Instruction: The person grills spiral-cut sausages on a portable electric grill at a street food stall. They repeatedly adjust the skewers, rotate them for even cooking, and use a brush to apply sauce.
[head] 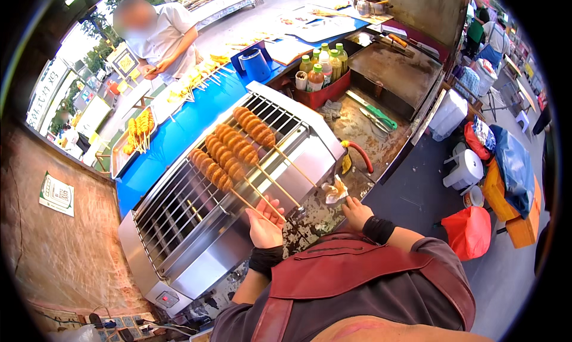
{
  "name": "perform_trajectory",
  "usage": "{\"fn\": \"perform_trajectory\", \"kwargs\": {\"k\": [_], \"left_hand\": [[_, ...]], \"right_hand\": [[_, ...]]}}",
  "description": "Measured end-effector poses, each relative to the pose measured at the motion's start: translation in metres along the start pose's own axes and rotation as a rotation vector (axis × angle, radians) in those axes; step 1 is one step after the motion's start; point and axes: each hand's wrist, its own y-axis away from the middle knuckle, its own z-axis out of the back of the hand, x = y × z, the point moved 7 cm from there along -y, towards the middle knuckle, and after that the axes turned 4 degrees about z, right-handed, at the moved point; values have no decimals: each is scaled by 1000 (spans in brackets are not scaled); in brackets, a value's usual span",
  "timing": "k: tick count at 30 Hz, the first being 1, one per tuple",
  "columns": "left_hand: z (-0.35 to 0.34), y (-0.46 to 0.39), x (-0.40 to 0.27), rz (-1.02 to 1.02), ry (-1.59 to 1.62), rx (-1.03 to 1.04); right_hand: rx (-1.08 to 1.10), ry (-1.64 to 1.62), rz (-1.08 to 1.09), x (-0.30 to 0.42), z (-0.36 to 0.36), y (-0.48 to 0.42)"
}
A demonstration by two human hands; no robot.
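Note:
Several browned spiral-cut food skewers (pixel 219 156) lie across the wire rack of a stainless-steel electric grill (pixel 250 228), their wooden sticks pointing towards me. My left hand (pixel 267 225) is palm up at the grill's near edge. Two of the sticks cross over its palm and loosely curled fingers; whether the fingers grip them is unclear. To the right, my right hand (pixel 359 214) is low over the worn counter edge. Its fingertips are close to a crumpled, stained tissue (pixel 335 190); contact between them cannot be made out. Black bands cover both wrists.
Sauce bottles (pixel 322 67) stand in a red box (pixel 328 93) beyond the grill. A green-handled knife (pixel 373 111) and a flat griddle (pixel 393 69) are at the right. Skewers fill a tray (pixel 117 149) on the blue counter (pixel 170 149). Across it stands a person (pixel 167 42).

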Motion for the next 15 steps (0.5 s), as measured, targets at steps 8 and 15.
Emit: {"fn": "perform_trajectory", "kwargs": {"k": [8,15], "left_hand": [[3,-1,1,22,-10,7],[4,-3,1,31,-25,1]], "right_hand": [[-69,-134,-27,-3,22,0],[-76,-166,-37,-7,22,0]]}}
